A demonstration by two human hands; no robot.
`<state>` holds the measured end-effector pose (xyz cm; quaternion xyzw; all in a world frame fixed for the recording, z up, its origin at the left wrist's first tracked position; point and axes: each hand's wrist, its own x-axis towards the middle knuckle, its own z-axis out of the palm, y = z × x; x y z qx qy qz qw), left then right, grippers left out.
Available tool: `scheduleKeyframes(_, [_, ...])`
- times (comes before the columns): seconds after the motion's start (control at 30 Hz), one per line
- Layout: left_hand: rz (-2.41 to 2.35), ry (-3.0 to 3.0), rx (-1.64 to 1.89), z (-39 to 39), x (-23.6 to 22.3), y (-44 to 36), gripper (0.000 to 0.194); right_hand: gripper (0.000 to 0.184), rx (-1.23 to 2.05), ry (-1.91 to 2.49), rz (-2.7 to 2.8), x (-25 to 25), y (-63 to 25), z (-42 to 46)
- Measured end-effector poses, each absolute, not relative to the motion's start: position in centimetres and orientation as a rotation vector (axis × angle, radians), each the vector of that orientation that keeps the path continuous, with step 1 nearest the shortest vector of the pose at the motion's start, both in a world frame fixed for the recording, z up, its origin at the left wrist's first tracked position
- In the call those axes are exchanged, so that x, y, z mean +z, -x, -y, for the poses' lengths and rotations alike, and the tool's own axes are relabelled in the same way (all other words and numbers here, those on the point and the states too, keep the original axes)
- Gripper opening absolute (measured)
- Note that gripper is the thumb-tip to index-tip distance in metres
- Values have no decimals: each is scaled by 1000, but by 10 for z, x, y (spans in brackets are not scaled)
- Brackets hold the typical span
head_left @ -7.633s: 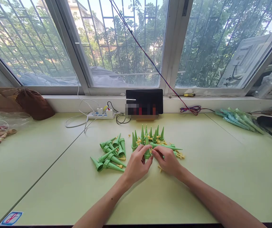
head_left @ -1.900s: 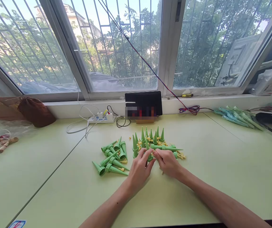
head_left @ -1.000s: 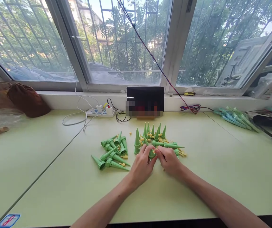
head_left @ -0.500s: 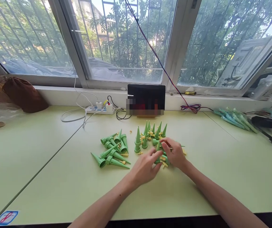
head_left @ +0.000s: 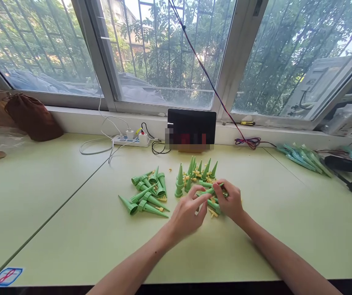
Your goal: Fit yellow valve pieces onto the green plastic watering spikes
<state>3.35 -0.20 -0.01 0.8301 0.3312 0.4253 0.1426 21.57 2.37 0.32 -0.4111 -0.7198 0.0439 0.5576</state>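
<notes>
My right hand [head_left: 229, 200] is closed on a green plastic plant watering spike [head_left: 209, 191], pinching it toward its pointed end. The spike is tilted, almost lying flat, just above other parts. At its wider end, the curled fingers of my left hand [head_left: 189, 211] are around it, partly hiding it. Below and behind my hands lie more green spikes and a yellow valve piece [head_left: 213, 214]. Several green spikes [head_left: 179, 182] stand upright with yellow valves just beyond. To the left is a loose pile of green spikes [head_left: 148, 196] with a few yellow pieces.
A dark screen [head_left: 191, 127] stands at the back, near a white power strip [head_left: 131, 141] with cables. A brown drawstring bag [head_left: 32, 118] sits at the far left. Plastic-wrapped bundles [head_left: 305, 159] and a black strapped item [head_left: 348, 166] lie on the right of the table [head_left: 71, 229].
A green spike that stood upright between my hands is now tilted with its tip toward the right. My right fingers have closed on it. The view has shifted slightly.
</notes>
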Motion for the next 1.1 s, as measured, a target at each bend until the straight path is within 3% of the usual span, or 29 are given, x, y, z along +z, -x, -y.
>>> scheduleKeyframes(0.1, [-1029, -2414, 1182, 0, -2, -34, 19, 17, 87, 989, 1672, 3, -219, -26])
scheduleKeyframes(0.43, [-1252, -2585, 529, 4, -3, -39, 24, 18, 135, 925, 1919, 9, -211, -35])
scheduleKeyframes(1.1, [-1206, -2600, 479, 4, 1, -38, 19, 16, 194, 982, 1993, 0, -204, -40])
